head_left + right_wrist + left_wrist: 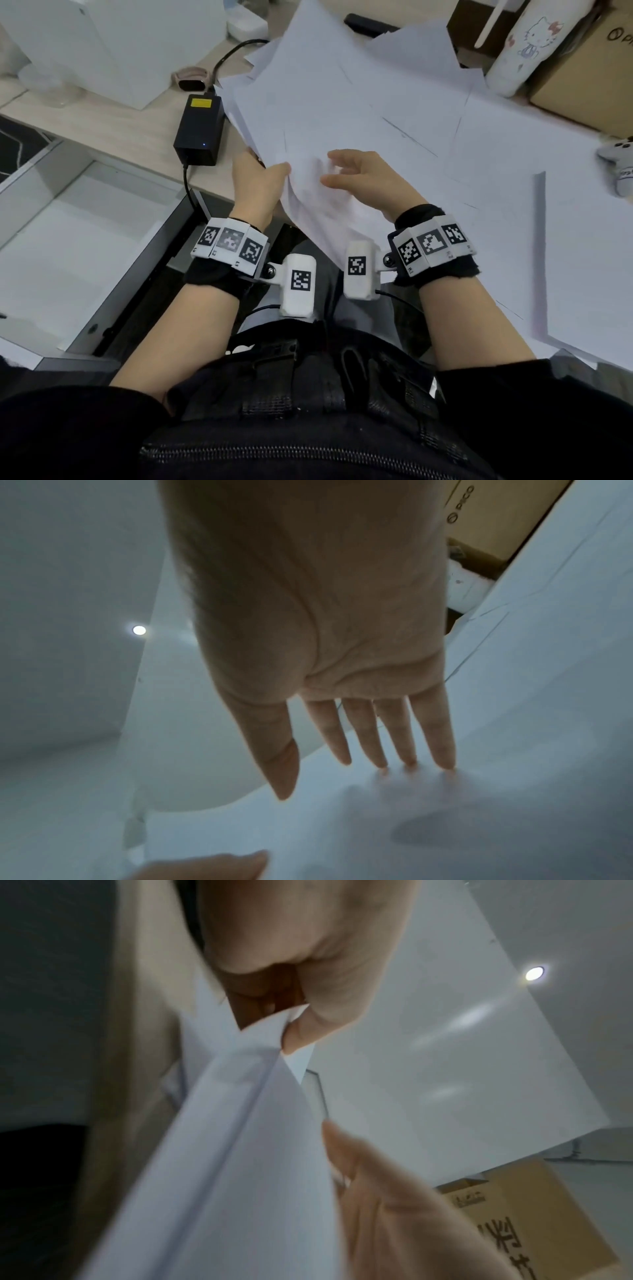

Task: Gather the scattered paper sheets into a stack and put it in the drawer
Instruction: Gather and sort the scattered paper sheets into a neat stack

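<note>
dark jacket (308, 445) with a zipper fills the bottom of the head view, forearms coming out of dark sleeves, both wrists strapped with marker-tag bands and white camera pods. left hand (255, 185) pinches the near left corner of a bunch of white sheets (308, 113), thumb on top, fingers curled under; left wrist view shows the thumb tip (301, 1034) clamped on several overlapping sheet corners (240, 1123), blurry. the held bunch is lifted and tilted up off the desk, far end fanned toward the wall, edges not lined up. right hand (359, 174) is over the same bunch just right of the left hand, fingers loosely spread and relaxed, not gripping; right wrist view shows straight fingertips (441, 761) touching the paper surface (342, 818), thumb free above it, and the left thumb in the bottom edge.

more loose sheets (513, 178) lie flat across the desk to the right, overlapping, some hanging past the near edge. open drawer (68, 246) sits low left, below the desk edge, white inside, dark frame on its right side; no paper visible in it.

on the desk (113, 126) left of the papers: black power brick (198, 128) with yellow label and a small blue light, cable running off both ends; pink smartwatch (190, 78) behind it; white box-shaped unit (113, 44) far left. far right: white cartoon-cat bottle (524, 51) upright, cardboard box (589, 75) beside it, white game controller (620, 161) at the frame edge, partly cut off.
</note>
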